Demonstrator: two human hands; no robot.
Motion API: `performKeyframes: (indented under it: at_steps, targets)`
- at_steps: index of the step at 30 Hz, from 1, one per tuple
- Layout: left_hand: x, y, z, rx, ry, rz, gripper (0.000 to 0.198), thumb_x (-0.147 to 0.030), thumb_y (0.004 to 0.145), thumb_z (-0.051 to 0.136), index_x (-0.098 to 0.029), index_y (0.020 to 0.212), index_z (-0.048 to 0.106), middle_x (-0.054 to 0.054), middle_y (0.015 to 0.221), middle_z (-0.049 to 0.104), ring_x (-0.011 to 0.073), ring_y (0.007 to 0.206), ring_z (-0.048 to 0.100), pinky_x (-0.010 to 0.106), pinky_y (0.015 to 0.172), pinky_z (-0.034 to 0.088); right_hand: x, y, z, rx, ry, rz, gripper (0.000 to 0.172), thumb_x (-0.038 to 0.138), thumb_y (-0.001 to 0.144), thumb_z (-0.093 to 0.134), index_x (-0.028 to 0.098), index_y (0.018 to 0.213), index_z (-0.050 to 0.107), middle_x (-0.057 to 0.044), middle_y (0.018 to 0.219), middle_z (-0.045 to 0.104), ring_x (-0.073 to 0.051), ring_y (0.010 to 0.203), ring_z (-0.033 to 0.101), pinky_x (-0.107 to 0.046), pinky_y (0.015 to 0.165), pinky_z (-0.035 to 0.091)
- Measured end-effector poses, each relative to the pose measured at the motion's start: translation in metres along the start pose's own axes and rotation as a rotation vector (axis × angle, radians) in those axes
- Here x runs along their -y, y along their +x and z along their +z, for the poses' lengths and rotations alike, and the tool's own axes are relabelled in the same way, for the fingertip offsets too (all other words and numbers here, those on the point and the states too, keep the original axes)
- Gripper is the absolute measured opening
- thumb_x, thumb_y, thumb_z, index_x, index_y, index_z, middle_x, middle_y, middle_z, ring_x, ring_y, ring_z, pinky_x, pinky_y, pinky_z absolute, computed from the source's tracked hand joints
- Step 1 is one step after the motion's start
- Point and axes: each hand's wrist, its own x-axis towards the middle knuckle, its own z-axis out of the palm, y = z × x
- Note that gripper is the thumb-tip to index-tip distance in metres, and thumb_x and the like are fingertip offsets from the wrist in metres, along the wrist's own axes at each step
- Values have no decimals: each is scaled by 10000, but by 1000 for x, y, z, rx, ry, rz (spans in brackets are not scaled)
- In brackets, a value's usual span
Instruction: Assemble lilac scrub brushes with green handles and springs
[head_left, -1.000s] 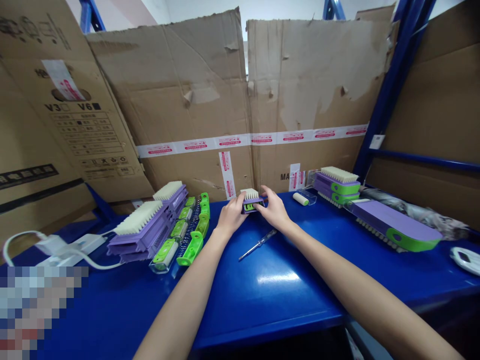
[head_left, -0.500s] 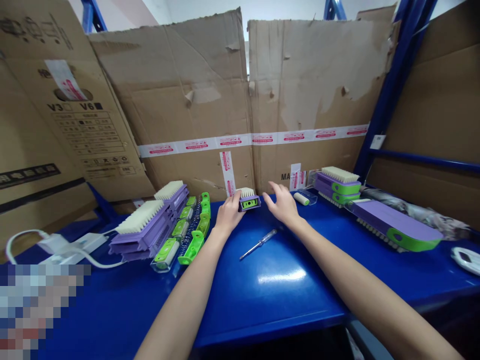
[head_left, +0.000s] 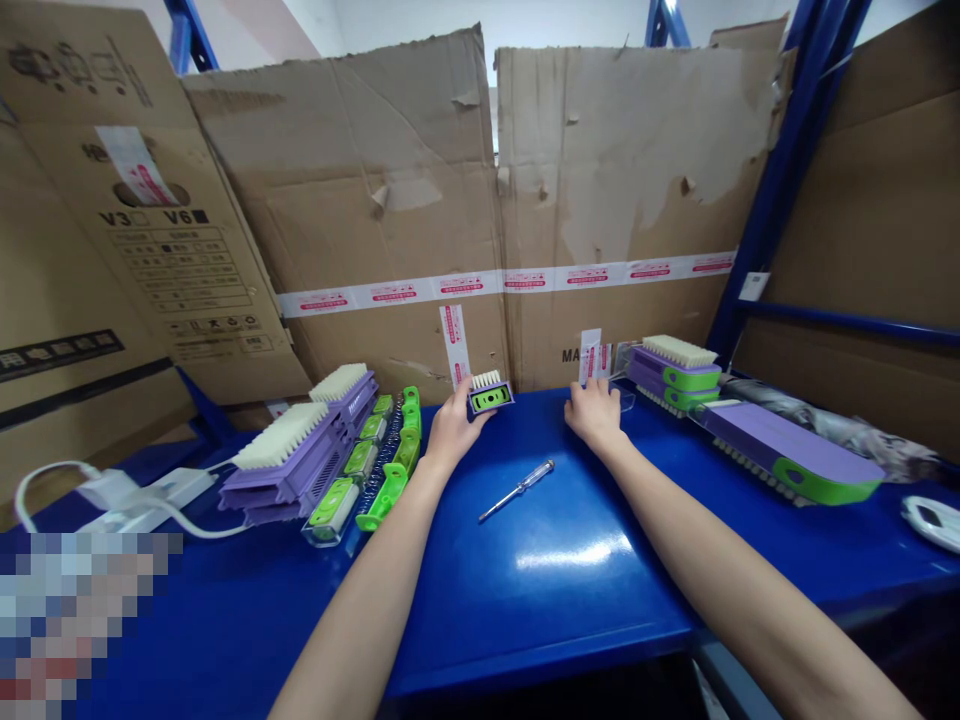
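Note:
My left hand (head_left: pixel 452 430) is closed on a small purple brush piece (head_left: pixel 491 397) with white bristles on top. Its open end faces me and shows a bright green insert with a dark slot. To the right, my right hand (head_left: pixel 595 412) reaches down to the table with fingers curled. It covers the spot where a small white and green cylinder lay, so that part is hidden. A clear plastic case (head_left: pixel 627 401) peeks out beside the fingers. Between my forearms a screwdriver (head_left: pixel 517 490) with a transparent handle lies on the blue table (head_left: pixel 555 600).
On the left stand purple brush bodies (head_left: pixel 300 480), green-topped clear cases (head_left: pixel 332 508), springs (head_left: pixel 377 460) and green end caps (head_left: pixel 386 497). A white power strip (head_left: pixel 169 490) lies beyond. Purple-green brushes (head_left: pixel 787 445) rest at right. Cardboard (head_left: pixel 390 230) walls the back.
My right hand has moved right, from beside the brush piece onto the white and green cylinder, and its fingers have curled. My left hand has shifted slightly left, turning the brush piece's end toward me.

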Motion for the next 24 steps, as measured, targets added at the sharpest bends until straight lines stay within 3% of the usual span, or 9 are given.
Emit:
performKeyframes:
  at_steps: [3, 6, 8, 11, 15, 19, 24]
  targets:
    - [-1, 0, -1, -9, -77, -58, 652, -382, 771, 659, -192, 1325, 371, 107, 1160, 642, 236, 1041, 629, 330, 865, 500, -4, 0, 4, 111, 8, 106, 314, 148, 795, 468, 103, 1065, 621, -242, 1056, 600, -347, 1029, 523, -449, 778, 390]
    - [-4, 1, -1, -19, -114, -102, 655, -393, 756, 674, -197, 1314, 391, 98, 1126, 660, 235, 1020, 639, 329, 848, 509, -10, 3, 6, 187, 51, 100, 324, 138, 798, 479, 131, 1097, 604, -203, 1043, 626, -329, 1008, 547, -428, 774, 391]
    - [-4, 2, 0, -31, -141, -121, 658, -389, 745, 685, -206, 1308, 398, 93, 1132, 659, 233, 1016, 640, 333, 845, 512, -10, 6, 2, 113, 109, 28, 350, 163, 816, 483, 160, 1153, 576, -169, 1061, 633, -311, 1012, 545, -412, 790, 382]
    - [-4, 2, 1, -28, -176, -148, 669, -371, 734, 699, -218, 1310, 395, 82, 1139, 657, 227, 1007, 644, 338, 849, 511, 0, 7, -12, -110, 253, -143, 414, 220, 871, 447, 163, 1280, 474, -140, 1126, 621, -283, 1029, 524, -385, 813, 362]
    - [-4, 2, 0, 32, -155, -152, 657, -331, 728, 706, -231, 1302, 403, 67, 1123, 665, 233, 1012, 642, 320, 823, 514, 27, -4, -35, -323, 386, -458, 356, 314, 920, 407, 172, 1232, 505, -117, 1149, 613, -257, 1016, 499, -373, 816, 332]
    - [-9, 0, 0, 89, -57, -121, 629, -312, 763, 669, -215, 1319, 390, 89, 1107, 670, 260, 1003, 646, 312, 790, 508, 51, -18, -44, -363, 333, -738, 286, 276, 942, 372, 198, 1144, 558, -100, 1104, 617, -231, 971, 483, -357, 778, 312]
    - [-14, -2, 1, 140, 6, -62, 588, -250, 784, 633, -202, 1321, 398, 114, 1160, 644, 266, 1018, 638, 309, 802, 494, 57, -23, -36, -371, 258, -819, 295, 183, 933, 355, 192, 1133, 570, -98, 1043, 611, -226, 939, 465, -359, 771, 308]
